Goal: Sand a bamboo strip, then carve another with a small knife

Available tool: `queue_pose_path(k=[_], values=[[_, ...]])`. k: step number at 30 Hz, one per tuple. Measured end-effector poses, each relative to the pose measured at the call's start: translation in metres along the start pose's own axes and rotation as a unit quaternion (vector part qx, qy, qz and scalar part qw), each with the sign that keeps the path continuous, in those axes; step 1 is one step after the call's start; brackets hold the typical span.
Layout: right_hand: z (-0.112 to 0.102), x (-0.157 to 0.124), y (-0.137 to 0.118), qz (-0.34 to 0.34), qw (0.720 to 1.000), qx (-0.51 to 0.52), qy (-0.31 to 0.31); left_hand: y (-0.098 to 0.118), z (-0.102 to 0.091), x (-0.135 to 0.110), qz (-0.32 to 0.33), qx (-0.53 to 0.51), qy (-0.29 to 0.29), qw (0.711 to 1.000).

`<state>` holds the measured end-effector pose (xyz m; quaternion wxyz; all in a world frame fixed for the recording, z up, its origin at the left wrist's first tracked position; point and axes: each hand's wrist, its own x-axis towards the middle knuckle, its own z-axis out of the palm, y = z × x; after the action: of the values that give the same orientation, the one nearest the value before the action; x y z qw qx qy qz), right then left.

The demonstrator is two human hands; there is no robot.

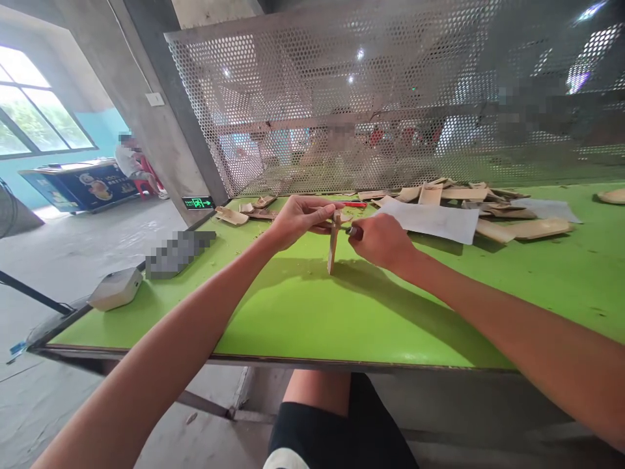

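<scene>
My left hand (303, 219) is closed around the top of a narrow strip of wood or bamboo (332, 253), which stands nearly upright with its lower end at the green tabletop. Close on its right, my right hand (383, 241) is wrapped round a small dark-handled tool (355, 231). The tool's thin tip points at the strip's upper part; whether it touches cannot be made out. Just behind the fingers lies a slim red object (353, 204). Curled pale pieces (233, 215) rest beyond my left hand.
A pile of wood or bamboo pieces (461, 194) and white paper (430, 220) lie at the back right. A perforated metal screen (312, 98) borders the table's far side. A white box (117, 288) sits by the left edge. A person (131, 159) sits far left.
</scene>
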<state>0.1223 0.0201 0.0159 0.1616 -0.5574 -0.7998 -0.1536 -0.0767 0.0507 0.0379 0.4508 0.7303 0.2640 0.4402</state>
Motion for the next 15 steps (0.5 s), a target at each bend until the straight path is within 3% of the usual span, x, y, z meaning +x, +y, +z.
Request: queue_pose_path(k=[5,11,15], values=[[0.012,-0.003,-0.003,-0.068,0.996,-0.012,-0.055,0.003,-0.002,-0.001,-0.016,-0.013,0.006,1.0],[0.001,0.004,-0.006,-0.004,1.0,0.01,0.022,0.004,-0.001,0.001,-0.017,-0.011,-0.01,1.0],[0.0,0.005,-0.005,0.004,0.999,0.015,0.039,0.005,-0.001,0.002,-0.023,-0.007,-0.007,1.0]])
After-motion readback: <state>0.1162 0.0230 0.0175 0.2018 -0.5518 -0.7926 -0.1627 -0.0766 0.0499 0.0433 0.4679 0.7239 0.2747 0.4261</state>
